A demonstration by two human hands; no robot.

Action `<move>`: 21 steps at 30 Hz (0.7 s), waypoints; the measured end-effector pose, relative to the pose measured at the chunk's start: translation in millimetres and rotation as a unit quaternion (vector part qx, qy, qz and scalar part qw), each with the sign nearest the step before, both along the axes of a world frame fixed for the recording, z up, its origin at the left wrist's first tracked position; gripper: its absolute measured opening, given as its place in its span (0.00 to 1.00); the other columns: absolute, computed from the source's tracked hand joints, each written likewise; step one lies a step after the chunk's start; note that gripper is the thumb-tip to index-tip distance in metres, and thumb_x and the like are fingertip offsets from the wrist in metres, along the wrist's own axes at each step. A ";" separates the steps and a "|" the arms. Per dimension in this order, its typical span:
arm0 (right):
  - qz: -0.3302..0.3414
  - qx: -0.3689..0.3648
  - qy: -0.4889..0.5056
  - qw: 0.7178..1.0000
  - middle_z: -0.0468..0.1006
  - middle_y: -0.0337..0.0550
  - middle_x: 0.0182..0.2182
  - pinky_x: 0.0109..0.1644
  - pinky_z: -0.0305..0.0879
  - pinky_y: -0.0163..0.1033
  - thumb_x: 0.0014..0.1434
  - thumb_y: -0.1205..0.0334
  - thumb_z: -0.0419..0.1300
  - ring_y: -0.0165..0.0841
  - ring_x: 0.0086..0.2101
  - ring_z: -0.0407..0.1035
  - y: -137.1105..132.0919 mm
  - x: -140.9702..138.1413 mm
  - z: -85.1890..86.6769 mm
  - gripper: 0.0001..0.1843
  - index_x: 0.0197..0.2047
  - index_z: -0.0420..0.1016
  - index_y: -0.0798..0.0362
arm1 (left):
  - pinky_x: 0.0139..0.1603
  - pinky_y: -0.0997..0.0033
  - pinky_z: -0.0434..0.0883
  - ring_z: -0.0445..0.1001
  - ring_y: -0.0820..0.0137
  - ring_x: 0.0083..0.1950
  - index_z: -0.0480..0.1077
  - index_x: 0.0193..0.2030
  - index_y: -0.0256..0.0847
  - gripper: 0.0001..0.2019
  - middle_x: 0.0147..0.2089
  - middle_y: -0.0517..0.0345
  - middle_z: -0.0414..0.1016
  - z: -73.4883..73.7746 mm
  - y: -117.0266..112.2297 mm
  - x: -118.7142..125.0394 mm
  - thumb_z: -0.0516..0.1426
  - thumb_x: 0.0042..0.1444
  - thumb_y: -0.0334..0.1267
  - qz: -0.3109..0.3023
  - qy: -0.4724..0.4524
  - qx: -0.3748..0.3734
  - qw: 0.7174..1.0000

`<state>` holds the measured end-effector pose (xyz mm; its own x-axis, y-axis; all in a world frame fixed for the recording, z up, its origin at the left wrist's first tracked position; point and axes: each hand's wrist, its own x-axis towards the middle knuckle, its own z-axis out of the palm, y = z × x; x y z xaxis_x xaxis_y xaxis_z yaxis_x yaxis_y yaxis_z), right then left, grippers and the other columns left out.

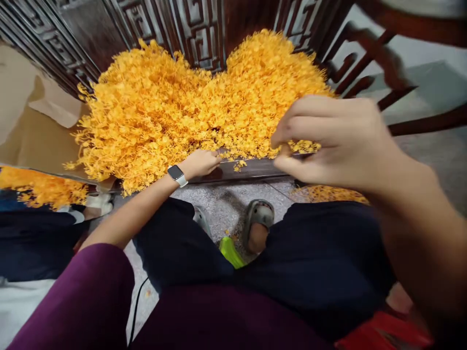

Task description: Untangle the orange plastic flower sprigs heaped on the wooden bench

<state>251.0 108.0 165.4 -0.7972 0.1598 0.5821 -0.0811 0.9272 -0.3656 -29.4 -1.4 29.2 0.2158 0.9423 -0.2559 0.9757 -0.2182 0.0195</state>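
A large heap of orange-yellow artificial flowers (146,112) lies on a dark wooden seat, spilling to its front edge (248,168). My left hand (203,162), with a watch (175,172) on its wrist, rests at that edge against the flowers. Its fingers are curled together, and whatever they pinch is hidden. Nearer the camera, my right hand (328,141) is raised in front of the heap's right side. Thumb and fingers are bent toward each other in a pinch; anything between them is too small to make out. A loose flower piece (240,166) hangs over the edge between my hands.
Carved dark wood panels (204,34) rise behind the heap. A cardboard box (44,131) stands at left, with more orange flowers (51,187) below it beside another person's legs (32,238). A bright green object (230,252) lies on the floor near my sandal (260,214).
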 end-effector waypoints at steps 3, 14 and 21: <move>0.010 -0.111 -0.068 0.991 0.75 0.41 0.32 0.43 0.63 0.45 0.52 0.62 0.69 0.37 0.36 0.69 25.2 -36.6 -41.1 0.08 0.38 0.79 0.47 | 0.40 0.58 0.69 0.78 0.57 0.43 0.77 0.50 0.38 0.15 0.47 0.41 0.79 5.5 4.8 -6.2 0.50 0.71 0.41 0.064 -0.026 0.015 0.997; 0.120 -0.258 -0.447 0.848 0.69 0.37 0.20 0.34 0.56 0.43 0.47 0.64 0.76 0.29 0.22 0.57 39.8 -97.7 -175.9 0.13 0.23 0.75 0.49 | 0.64 0.33 0.61 0.64 0.41 0.65 0.72 0.62 0.41 0.22 0.61 0.38 0.73 -8.8 10.7 -67.1 0.57 0.61 0.32 0.238 -0.049 0.177 0.954; -0.034 -0.133 -0.362 0.922 0.74 0.54 0.41 0.44 0.65 0.49 0.58 0.56 0.69 0.42 0.37 0.70 55.1 -126.1 -157.4 0.13 0.42 0.78 0.56 | 0.63 0.28 0.56 0.68 0.43 0.60 0.79 0.46 0.43 0.13 0.47 0.42 0.79 -4.9 8.7 -71.8 0.52 0.63 0.32 0.242 -0.051 0.178 0.952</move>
